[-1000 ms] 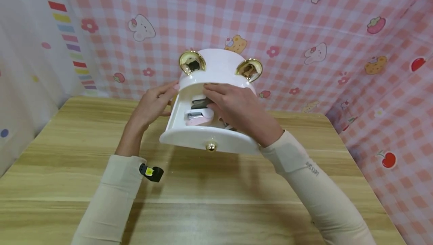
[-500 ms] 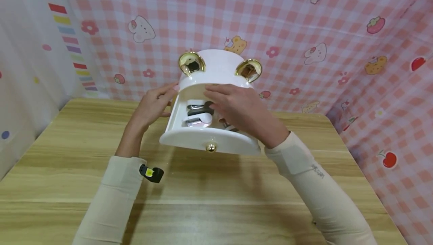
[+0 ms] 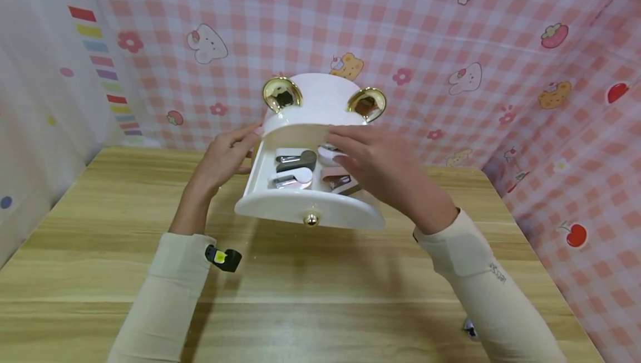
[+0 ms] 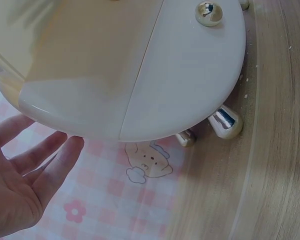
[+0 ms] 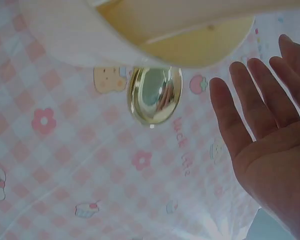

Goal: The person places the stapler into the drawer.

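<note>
A white cabinet (image 3: pixel 325 96) with gold ears stands with its upper drawer (image 3: pixel 270 206) pulled out. Inside lie several small staplers: a dark grey one (image 3: pixel 296 160), a white and pink one (image 3: pixel 292 179), a pinkish-brown one (image 3: pixel 336 176) and a white one (image 3: pixel 328 154) partly behind the fingers. My left hand (image 3: pixel 223 156) touches the cabinet's left side, its fingers nearly straight against the white wall in the left wrist view. Over the drawer's right part hovers my right hand (image 3: pixel 393 168); the right wrist view shows its fingers extended and holding nothing.
The cabinet rests on gold feet (image 4: pixel 226 122) on a wooden table (image 3: pixel 295 285). A checked pink cloth (image 3: pixel 425 29) hangs close behind it. A small pale object (image 3: pixel 469 328) lies beside the right sleeve.
My right hand has drawn back to the right from over the drawer, uncovering the staplers at its right side. The dark grey stapler now lies fully in view. My left hand stays in place.
</note>
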### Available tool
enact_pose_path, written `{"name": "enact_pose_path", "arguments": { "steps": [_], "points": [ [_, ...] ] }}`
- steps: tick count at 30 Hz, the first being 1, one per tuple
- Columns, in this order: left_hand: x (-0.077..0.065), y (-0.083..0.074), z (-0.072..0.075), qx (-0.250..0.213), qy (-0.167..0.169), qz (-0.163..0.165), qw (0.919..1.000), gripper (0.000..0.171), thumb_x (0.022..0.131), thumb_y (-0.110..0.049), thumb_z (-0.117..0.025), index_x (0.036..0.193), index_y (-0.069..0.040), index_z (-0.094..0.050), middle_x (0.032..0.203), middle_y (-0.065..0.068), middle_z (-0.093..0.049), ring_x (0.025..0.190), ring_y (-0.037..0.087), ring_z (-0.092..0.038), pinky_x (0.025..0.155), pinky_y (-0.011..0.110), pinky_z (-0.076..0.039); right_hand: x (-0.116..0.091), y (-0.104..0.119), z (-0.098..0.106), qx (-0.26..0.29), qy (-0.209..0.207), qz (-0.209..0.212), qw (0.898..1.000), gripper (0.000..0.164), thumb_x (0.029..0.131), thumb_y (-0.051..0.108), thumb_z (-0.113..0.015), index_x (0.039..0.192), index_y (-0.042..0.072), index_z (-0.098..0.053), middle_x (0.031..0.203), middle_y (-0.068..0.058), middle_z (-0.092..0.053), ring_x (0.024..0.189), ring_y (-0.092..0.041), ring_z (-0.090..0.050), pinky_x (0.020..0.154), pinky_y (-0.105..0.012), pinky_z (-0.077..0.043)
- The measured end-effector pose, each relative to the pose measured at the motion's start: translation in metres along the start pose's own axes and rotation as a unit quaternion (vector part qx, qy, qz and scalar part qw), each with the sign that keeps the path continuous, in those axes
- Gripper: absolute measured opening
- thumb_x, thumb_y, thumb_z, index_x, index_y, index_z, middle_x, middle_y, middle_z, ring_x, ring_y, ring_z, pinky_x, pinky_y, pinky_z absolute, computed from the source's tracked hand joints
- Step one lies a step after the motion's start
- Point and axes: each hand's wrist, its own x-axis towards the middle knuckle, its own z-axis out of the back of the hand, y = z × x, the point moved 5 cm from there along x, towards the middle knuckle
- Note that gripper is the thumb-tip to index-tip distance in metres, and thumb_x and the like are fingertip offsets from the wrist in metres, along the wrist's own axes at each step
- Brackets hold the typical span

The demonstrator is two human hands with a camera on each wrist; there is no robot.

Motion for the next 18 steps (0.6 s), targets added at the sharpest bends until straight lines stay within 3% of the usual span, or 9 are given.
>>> {"name": "enact_pose_path", "arguments": {
  "steps": [6, 18],
  "points": [
    [0.0, 0.001, 0.0, -0.001, -0.002, 0.001, 1.0, 0.058, 0.106, -0.049, -0.046, 0.154, -0.016, -0.047, 0.144, 0.018, -0.052, 0.112, 0.032, -0.057, 0.087, 0.041, -0.061, -0.012, -0.007, 0.018, -0.02, -0.031, -0.014, 0.999, 0.038, 0.084, 0.005, -0.083, 0.121, 0.003, -0.074, 0.124, -0.015, -0.07, 0.108, -0.033, -0.069, 0.079, -0.046, -0.062],
    [0.0, 0.003, 0.005, 0.0, -0.01, -0.004, 0.9999, 0.062, 0.104, -0.053, -0.048, 0.153, -0.015, -0.048, 0.141, 0.018, -0.053, 0.112, 0.032, -0.056, 0.085, 0.04, -0.062, -0.045, -0.02, 0.047, -0.062, -0.039, -0.058, 0.996, 0.047, 0.084, 0.009, -0.083, 0.129, 0.001, -0.069, 0.127, -0.017, -0.068, 0.111, -0.036, -0.066, 0.087, -0.054, -0.057]
  ]
}}
